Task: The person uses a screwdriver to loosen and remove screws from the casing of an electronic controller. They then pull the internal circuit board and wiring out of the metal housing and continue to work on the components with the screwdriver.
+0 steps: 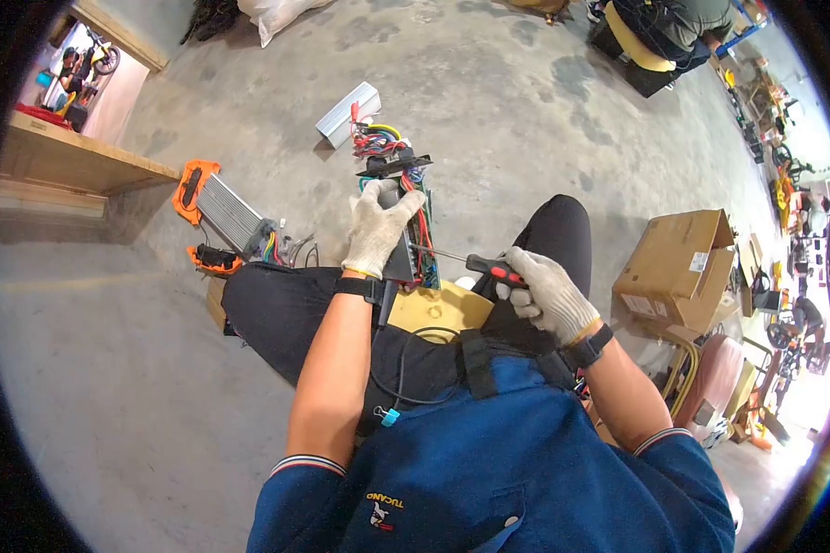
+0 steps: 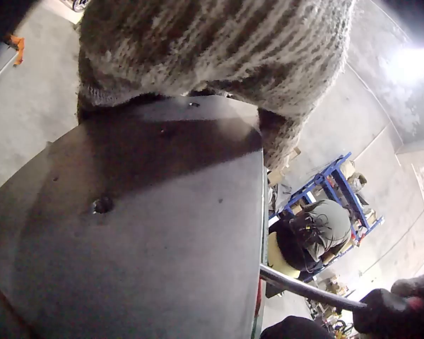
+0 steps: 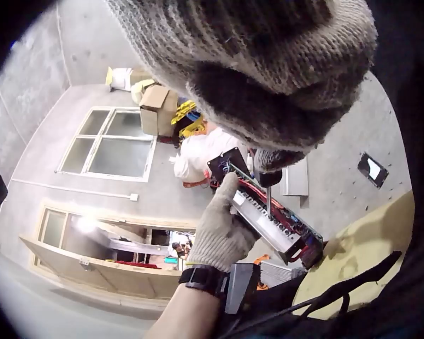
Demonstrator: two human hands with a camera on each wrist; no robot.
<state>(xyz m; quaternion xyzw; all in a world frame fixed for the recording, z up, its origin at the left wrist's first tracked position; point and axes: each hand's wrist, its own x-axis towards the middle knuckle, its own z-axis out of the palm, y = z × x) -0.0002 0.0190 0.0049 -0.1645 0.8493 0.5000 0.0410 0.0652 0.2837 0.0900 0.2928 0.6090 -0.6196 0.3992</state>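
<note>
My gloved left hand grips an opened electronic controller, a circuit board on a flat metal plate with red, green and black wires. At its far end is a black end plate with a bundle of coloured wires beyond. A screwdriver with a red and black handle is in my gloved right hand, its shaft pointing left to the controller's side. In the left wrist view, the metal plate shows small holes, and the shaft meets its edge. Screw rows line the controller in the right wrist view.
An empty silver aluminium housing lies on the concrete floor ahead. To the left is a finned controller with orange end pieces. A cardboard box stands at the right. Between my legs is a yellow surface.
</note>
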